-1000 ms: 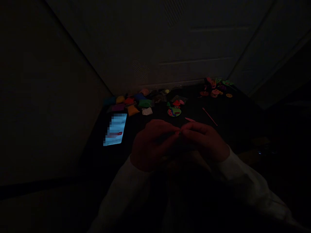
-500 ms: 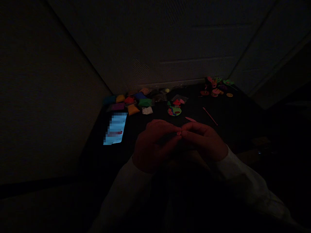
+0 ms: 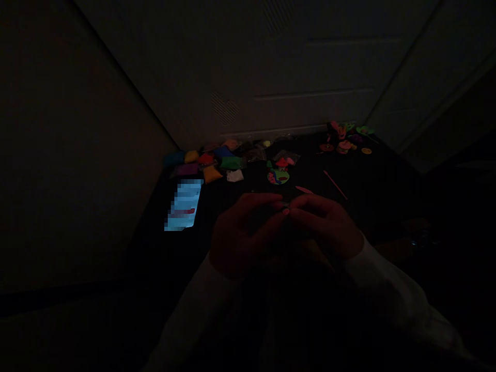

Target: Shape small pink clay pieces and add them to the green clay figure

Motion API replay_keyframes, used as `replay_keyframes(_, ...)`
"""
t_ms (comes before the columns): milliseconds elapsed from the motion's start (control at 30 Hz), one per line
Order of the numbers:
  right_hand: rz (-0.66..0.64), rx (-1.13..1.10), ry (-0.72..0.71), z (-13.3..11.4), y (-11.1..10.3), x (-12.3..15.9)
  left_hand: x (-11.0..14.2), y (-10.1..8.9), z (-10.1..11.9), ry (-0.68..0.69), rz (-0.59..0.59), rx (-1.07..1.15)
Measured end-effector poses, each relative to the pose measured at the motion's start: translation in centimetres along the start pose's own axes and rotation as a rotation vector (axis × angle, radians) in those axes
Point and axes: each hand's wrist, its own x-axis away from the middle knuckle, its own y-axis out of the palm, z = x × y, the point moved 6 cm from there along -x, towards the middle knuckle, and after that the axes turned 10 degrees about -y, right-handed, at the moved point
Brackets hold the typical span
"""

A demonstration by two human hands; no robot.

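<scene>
In dim light, both hands meet over the dark table around a small round pink clay piece (image 3: 285, 212). My right hand (image 3: 329, 222) pinches it from the right between thumb and index fingertips. From the left, my left hand (image 3: 244, 232) curls around it, thumb tip touching it and index fingertip raised slightly above. A greyish bit shows between the fingertips; what it is I cannot make out. Just beyond the hands lie a pink pointed clay tool (image 3: 304, 189) and a green disc with coloured clay shapes (image 3: 278, 176).
A lit phone (image 3: 185, 205) lies at the left. Behind it sit several bags of coloured clay, among them an orange bag (image 3: 212, 174) and a white bag (image 3: 234, 176). A thin pink stick tool (image 3: 335, 185) lies at right. Clay figures (image 3: 344, 146) stand at the back right.
My left index finger has lifted off the pink piece, widening the gap to the thumb. The pink piece, dark at first, now shows its round face. My right hand stays nearly still.
</scene>
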Motion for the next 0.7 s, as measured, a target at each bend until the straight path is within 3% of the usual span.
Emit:
replay_keyframes(267,-0.026,0.402,-0.269,-3.0,0.3,1.1,0.7,-0.2,0.2,0.007,0.029,0.023)
replay_keyframes(467,-0.057,0.531,-0.435,-4.5,0.7,2.1,1.5,-0.5,0.7,0.008,0.032,0.085)
replay_keyframes(700,-0.054,0.627,-0.570,-5.4,1.0,2.4,1.9,-0.5,0.4,-0.181,-0.008,0.367)
